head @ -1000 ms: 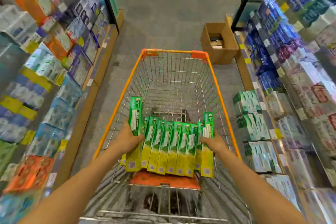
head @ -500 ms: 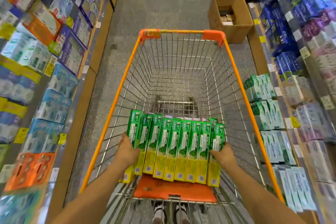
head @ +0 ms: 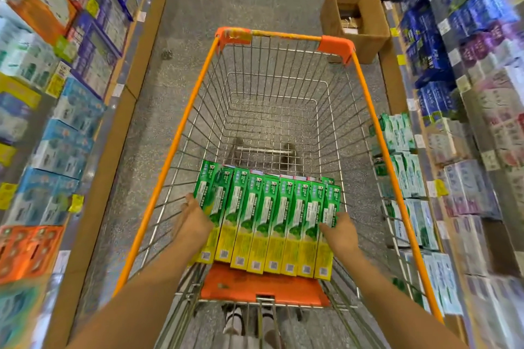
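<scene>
Step looks like lowering a row of toothpaste boxes (head: 272,221) into the cart (head: 180,133). The row is held in the air over the near end of the basket, above the orange flap (head: 263,283), not yet on the wire floor. Left hand (head: 195,224) clamps the left end, right hand (head: 338,232) clamps the right end w/ thumb over the end box. Fingers underneath are hidden. To do it well: squeeze inward evenly so the middle boxes don't sag or drop out, hold the row level, go down slow, set the far edge first, and release only once the wire takes the weight. The leftmost box sits a bit skewed, so watch it. Counts: approx 9 boxes across the top face. A 2nd layer peeks out behind, number can't tell. 2 hands, 1 cart, 1 open cardboard carton (head: 368,34) on the aisle floor beyond the cart.
</scene>
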Tool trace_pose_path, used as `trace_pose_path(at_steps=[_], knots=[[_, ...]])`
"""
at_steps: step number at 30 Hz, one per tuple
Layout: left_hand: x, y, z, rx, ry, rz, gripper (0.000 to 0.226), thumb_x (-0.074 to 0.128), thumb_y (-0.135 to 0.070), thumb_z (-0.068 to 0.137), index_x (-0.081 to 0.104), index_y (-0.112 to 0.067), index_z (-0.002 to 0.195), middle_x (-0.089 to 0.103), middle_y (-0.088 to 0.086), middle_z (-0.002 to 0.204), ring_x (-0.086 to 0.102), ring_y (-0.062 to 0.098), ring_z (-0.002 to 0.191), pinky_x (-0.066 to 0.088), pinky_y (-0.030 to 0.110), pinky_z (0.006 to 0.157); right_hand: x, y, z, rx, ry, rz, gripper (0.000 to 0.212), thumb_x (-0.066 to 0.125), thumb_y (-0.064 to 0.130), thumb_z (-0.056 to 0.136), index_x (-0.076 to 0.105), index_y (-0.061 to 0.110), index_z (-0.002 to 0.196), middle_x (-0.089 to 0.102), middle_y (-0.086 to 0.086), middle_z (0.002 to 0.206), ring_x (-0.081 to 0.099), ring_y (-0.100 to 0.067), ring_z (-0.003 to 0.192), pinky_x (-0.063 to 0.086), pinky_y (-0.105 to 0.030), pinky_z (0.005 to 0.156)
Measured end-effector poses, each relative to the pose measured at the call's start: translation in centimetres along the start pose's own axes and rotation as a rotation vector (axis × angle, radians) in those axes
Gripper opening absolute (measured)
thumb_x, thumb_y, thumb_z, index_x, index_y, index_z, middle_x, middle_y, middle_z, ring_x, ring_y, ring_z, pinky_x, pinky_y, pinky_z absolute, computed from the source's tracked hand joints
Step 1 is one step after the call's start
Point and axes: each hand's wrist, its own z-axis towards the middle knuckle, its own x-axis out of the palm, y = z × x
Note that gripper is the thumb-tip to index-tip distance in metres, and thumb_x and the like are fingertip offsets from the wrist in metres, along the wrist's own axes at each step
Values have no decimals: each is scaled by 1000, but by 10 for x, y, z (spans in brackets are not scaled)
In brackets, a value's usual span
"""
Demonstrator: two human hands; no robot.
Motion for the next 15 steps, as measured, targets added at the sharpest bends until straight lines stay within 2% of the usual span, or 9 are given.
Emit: trace_pose_path(at_steps=[4,8,10,12,15], knots=[[-10,-1,-13,56,-22,65,80,55,-15,92,1,-5,149,20,18,154,42,35,130,42,44,97,-13,26,-24,-133,-39,62,66,65,18,89,31,-1,142,40,-19,144,42,-33,129,37,-36,100],[-46,-21,-47,135,-12,45,63,59,-22,90,26,1,139,38,25,137,46,39,120,43,44,95,-54,57,-70,-286,-75,214,57,66,22,88,40,4,136,49,-15,137,48,-28,125,41,-39,99],[-69,-43,-67,301,-18,70,59,58,-26,90,32,0,137,47,24,132,49,38,118,44,45,96,-87,67,-101,-352,-127,349,50,67,18,86,46,6,130,54,-9,126,51,-24,120,42,-39,101],[-90,-77,-98,494,-56,78,54,56,-29,91,39,-6,137,55,18,128,54,33,114,46,44,95,-125,65,-135,-424,-222,417,41,68,17,86,51,11,122,54,-1,114,53,-18,112,42,-31,96],[-109,-137,-167,772,-116,72,46,53,-32,93,43,-14,135,56,9,128,55,28,113,46,45,95,-181,43,-184,-480,-400,400,40,67,16,86,53,10,122,55,0,115,50,-11,106,39,-23,90]])
